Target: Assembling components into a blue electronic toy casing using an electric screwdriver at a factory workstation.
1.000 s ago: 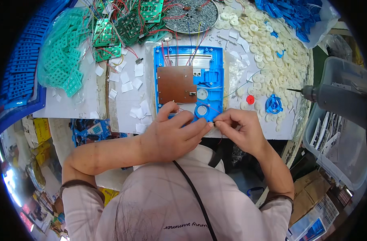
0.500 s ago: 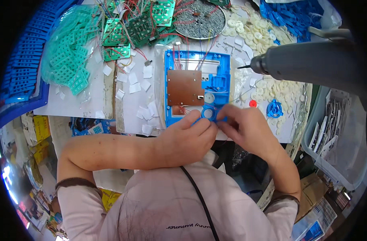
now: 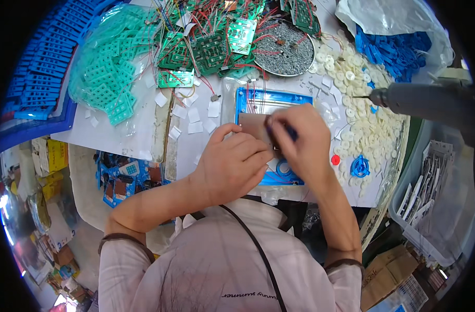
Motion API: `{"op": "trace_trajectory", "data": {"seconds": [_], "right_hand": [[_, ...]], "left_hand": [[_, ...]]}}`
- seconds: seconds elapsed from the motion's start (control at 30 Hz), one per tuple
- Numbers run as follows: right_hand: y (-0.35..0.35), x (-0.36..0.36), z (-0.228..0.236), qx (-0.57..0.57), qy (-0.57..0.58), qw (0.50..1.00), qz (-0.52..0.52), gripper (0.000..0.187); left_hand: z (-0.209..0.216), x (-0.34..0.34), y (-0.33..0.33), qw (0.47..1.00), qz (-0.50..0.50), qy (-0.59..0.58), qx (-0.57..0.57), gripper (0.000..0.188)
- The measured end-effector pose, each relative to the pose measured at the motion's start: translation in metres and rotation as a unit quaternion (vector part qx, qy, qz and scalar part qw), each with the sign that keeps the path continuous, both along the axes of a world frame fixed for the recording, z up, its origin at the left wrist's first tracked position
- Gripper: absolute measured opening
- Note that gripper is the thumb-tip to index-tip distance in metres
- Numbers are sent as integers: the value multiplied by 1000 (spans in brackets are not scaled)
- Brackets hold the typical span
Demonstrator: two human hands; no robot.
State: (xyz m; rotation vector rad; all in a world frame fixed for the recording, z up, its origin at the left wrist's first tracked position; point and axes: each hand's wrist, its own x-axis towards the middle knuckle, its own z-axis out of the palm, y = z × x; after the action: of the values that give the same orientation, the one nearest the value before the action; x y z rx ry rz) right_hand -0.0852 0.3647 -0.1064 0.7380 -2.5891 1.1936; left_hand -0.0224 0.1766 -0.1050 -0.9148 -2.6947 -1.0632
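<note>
Two bare hands work over an open blue housing (image 3: 271,94) at the near middle of a crowded white bench. The brown board (image 3: 254,125) lies in the housing's left half, partly covered by the hands. The left hand (image 3: 235,164) bends its fingers loosely, slightly apart, along the board's near side. The right hand (image 3: 302,138) bends its fingers narrowly over the board's right side; whether either hand pinches anything cannot be told.

The assembly looks partway along: the board is in, a blue ring (image 3: 284,167) sits at the near right of the housing, and thin wires (image 3: 258,99) run toward the far edge. No cover closes the housing, and the hands hide whether the board is fastened. Screws in a round dish (image 3: 284,49) lie at the far side; a grey power driver (image 3: 404,99) points left from the right. At the near left, more blue units (image 3: 128,179) with brown boards fill a container.

Dark lettering (image 3: 253,294) crosses the back of the worker's pale shirt (image 3: 227,249), and dark print marks a carton (image 3: 388,275) at the near right. No brand mark is discernible on the housing.
</note>
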Motion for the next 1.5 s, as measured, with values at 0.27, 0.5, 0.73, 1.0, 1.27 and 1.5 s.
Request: {"op": "trace_trajectory", "data": {"seconds": [0.27,0.5,0.73,1.0,1.27,1.5], "right_hand": [[11,16,25,112,-31,985,129,25],[17,36,24,171,12,978,119,36],[37,-1,26,24,97,995,-15,35],[29,-4,15,93,65,993,-31,13],[22,-6,14,128,64,989,-26,13],[29,-3,26,210,50,976,-9,15]], "left_hand": [[0,-83,-13,980,185,3,71,15],[-9,-106,3,988,150,43,-15,15],[0,-87,12,997,38,72,11,11],[2,-90,-1,990,108,84,44,18],[-2,-103,-19,991,130,-12,-41,20],[3,-107,-11,998,23,49,-24,10]]}}
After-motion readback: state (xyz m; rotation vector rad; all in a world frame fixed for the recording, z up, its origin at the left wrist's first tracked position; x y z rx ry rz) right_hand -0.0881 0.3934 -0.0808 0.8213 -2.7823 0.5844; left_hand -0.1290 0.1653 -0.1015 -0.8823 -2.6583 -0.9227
